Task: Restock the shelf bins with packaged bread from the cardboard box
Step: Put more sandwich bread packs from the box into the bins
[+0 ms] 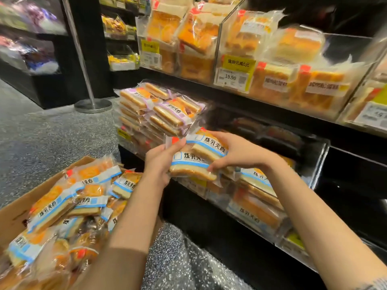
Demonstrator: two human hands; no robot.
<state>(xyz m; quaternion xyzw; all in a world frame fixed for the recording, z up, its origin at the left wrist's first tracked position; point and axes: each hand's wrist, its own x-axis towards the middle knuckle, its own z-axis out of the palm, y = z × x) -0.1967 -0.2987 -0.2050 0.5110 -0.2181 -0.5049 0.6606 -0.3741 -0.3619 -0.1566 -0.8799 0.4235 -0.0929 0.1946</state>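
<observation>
- In front of the low shelf, both hands hold two clear plastic packs of sliced bread with blue and white labels [196, 162], one pack lying on the other.
- The left hand [161, 162] pinches the left end of the packs with its thumb on top.
- The right hand [234, 151] curls over the right end, fingers wrapped round the edge.
- The packs are between the hands, just above the front of the clear plastic shelf bin [320, 164], where more packs like them already lie.
- I think the step in hand is putting these packs into that bin.
- The next move probably calls for sliding them down flat onto the pile, then letting go.
- The brown cardboard box [18, 210] sits low on the left, near the left arm, still full of the same bread.
</observation>
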